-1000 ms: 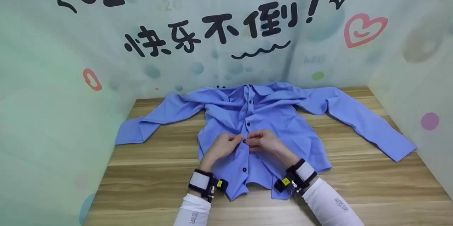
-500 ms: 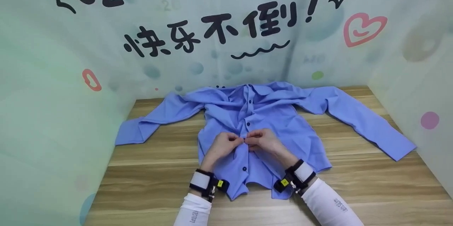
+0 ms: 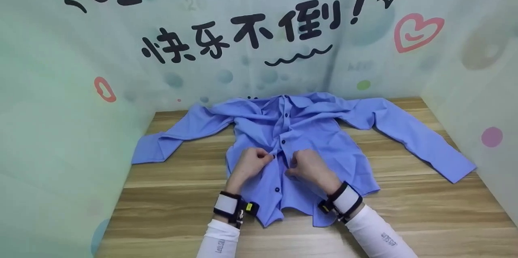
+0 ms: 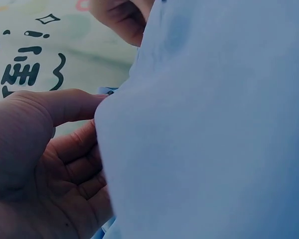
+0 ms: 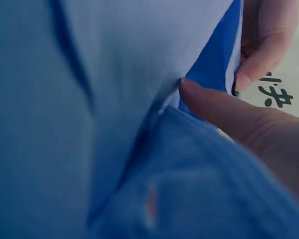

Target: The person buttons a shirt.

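Note:
A blue long-sleeved shirt (image 3: 259, 128) lies front up, its sleeves spread to both sides. My left hand (image 3: 251, 164) pinches the front edge on the left beside a dark button (image 3: 273, 156); in the left wrist view its thumb (image 4: 74, 104) lies against the cloth. Across a narrow gap, my right hand (image 3: 312, 167) holds the other front edge with curled fingers. The right wrist view shows that thumb (image 5: 214, 107) on the fabric, while the other fingers are hidden behind cloth. A lower button (image 3: 277, 189) shows near the hem, and more buttons (image 3: 283, 142) run up toward the collar.
The shirt lies on a wood-grain table (image 3: 170, 197). A pale green printed cloth (image 3: 226, 76) with black characters rises behind it and along both sides. The sleeve cuffs reach near the table's left and right edges. Each wrist wears a strapped camera (image 3: 251, 208).
My hands, fingertips meeting at the button before, have moved apart. The button has shifted left with the left hand, and a gap has opened between the two front edges.

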Motion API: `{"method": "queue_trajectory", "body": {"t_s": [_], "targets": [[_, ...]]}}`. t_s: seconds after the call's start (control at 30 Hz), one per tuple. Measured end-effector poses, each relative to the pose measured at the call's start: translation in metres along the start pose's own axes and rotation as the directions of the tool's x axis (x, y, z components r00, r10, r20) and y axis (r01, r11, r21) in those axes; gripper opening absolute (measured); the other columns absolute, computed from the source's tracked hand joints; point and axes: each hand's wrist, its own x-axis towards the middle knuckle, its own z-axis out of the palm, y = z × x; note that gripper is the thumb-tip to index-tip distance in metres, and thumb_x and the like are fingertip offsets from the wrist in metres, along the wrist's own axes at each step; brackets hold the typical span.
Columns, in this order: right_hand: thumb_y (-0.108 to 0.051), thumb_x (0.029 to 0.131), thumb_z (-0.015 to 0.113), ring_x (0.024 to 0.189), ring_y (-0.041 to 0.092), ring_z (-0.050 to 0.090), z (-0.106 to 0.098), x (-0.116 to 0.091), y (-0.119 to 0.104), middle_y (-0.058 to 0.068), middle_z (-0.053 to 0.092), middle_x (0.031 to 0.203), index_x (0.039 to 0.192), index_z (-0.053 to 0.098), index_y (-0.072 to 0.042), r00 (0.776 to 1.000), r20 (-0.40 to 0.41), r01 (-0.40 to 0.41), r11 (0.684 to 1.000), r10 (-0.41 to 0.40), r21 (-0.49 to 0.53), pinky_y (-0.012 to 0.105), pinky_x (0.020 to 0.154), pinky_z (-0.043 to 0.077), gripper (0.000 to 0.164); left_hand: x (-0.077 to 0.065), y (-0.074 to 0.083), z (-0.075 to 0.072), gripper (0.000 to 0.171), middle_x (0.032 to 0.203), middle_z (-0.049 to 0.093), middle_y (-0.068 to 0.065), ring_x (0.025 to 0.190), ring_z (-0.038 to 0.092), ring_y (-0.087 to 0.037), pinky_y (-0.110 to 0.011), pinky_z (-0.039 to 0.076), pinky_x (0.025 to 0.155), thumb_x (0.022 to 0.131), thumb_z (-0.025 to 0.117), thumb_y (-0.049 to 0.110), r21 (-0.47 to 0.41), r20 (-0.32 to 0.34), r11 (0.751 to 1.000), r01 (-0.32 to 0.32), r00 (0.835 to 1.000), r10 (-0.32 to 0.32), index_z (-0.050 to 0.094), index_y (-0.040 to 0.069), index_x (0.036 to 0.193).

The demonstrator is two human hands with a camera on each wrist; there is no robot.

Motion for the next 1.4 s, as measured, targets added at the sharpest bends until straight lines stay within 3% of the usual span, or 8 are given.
{"method": "queue_trajectory", "body": {"t_s": [0.3,0.47,0.57,0.67,0.87,1.07,1.17,1.4], "targets": [[-0.004,0.076,0.074,0.048,0.013,0.038,0.001,0.002,0.003,-0.008,0.036,0.050,0.052,0.045,-0.017,0.998,0.061,-0.009,1.000,0.009,0.010,0.029,0.047,0.032,0.040,0.000,0.002,0.003,0.016,0.084,0.072,-0.002,0.069,0.057,-0.009,-0.026,0.048,0.064,0.093,0.071,0.018,-0.006,0.002,1.000,-0.008,1.000,0.008,0.079,0.004,0.095],[0.002,0.080,0.066,0.047,0.008,0.041,-0.008,0.004,0.012,-0.008,0.048,0.051,0.059,0.069,-0.005,0.994,0.099,0.025,0.989,-0.039,0.145,0.024,0.048,0.035,0.023,0.000,0.005,0.003,0.014,0.088,0.074,-0.002,0.074,0.060,-0.010,-0.027,0.050,0.069,0.092,0.073,0.018,0.013,0.003,1.000,-0.014,1.000,0.014,0.079,0.005,0.094],[-0.001,0.084,0.067,0.048,0.007,0.048,-0.014,0.005,0.019,-0.004,0.059,0.056,0.072,0.079,-0.003,0.991,0.132,-0.044,0.971,0.012,0.236,0.024,0.050,0.041,0.017,-0.002,0.006,0.003,0.014,0.088,0.074,-0.002,0.076,0.060,-0.011,-0.030,0.050,0.071,0.092,0.073,0.018,0.041,-0.017,0.999,-0.018,1.000,0.019,0.079,0.006,0.092],[-0.003,0.088,0.069,0.050,0.009,0.053,-0.018,0.007,0.025,-0.001,0.062,0.059,0.076,0.079,-0.001,0.982,0.165,-0.150,0.919,0.095,0.364,0.024,0.052,0.045,0.016,-0.002,0.009,0.005,0.013,0.087,0.073,-0.002,0.076,0.061,-0.012,-0.031,0.051,0.072,0.093,0.073,0.017,0.055,-0.028,0.998,-0.022,0.999,0.024,0.079,0.006,0.092],[-0.007,0.094,0.070,0.061,0.010,0.058,-0.019,0.009,0.028,-0.002,0.062,0.069,0.084,0.076,0.002,0.962,0.194,-0.270,0.751,0.191,0.602,0.024,0.058,0.051,0.014,0.000,0.010,0.014,0.013,0.085,0.074,-0.001,0.073,0.060,-0.010,-0.029,0.051,0.070,0.093,0.070,0.015,0.053,-0.036,0.998,-0.044,0.998,0.046,0.080,0.007,0.093],[-0.008,0.097,0.065,0.057,0.008,0.049,-0.014,0.010,0.025,-0.004,0.053,0.063,0.074,0.067,-0.003,0.967,0.163,-0.254,0.682,0.195,0.686,0.022,0.055,0.042,0.024,0.002,0.010,0.021,0.014,0.083,0.073,-0.001,0.073,0.061,-0.011,-0.030,0.051,0.071,0.094,0.070,0.016,-0.001,-0.081,0.998,-0.062,0.995,0.062,0.080,0.006,0.089],[-0.006,0.097,0.064,0.054,0.008,0.044,-0.011,0.009,0.021,-0.004,0.049,0.061,0.072,0.066,-0.003,0.976,0.108,-0.212,0.703,0.190,0.678,0.022,0.054,0.036,0.025,0.001,0.012,0.023,0.015,0.084,0.074,-0.002,0.075,0.063,-0.013,-0.031,0.052,0.074,0.094,0.069,0.016,-0.041,-0.089,0.998,-0.047,0.995,0.044,0.079,0.006,0.089],[-0.004,0.095,0.067,0.073,0.012,0.057,-0.006,0.011,0.010,0.008,0.073,0.087,0.096,0.077,0.005,0.977,-0.047,-0.141,0.796,0.208,0.589,0.022,0.063,0.043,0.014,0.002,0.013,0.028,0.016,0.085,0.074,-0.003,0.077,0.064,-0.014,-0.033,0.053,0.075,0.094,0.069,0.017,-0.098,-0.116,0.995,-0.025,0.993,0.013,0.079,0.006,0.089]]}}
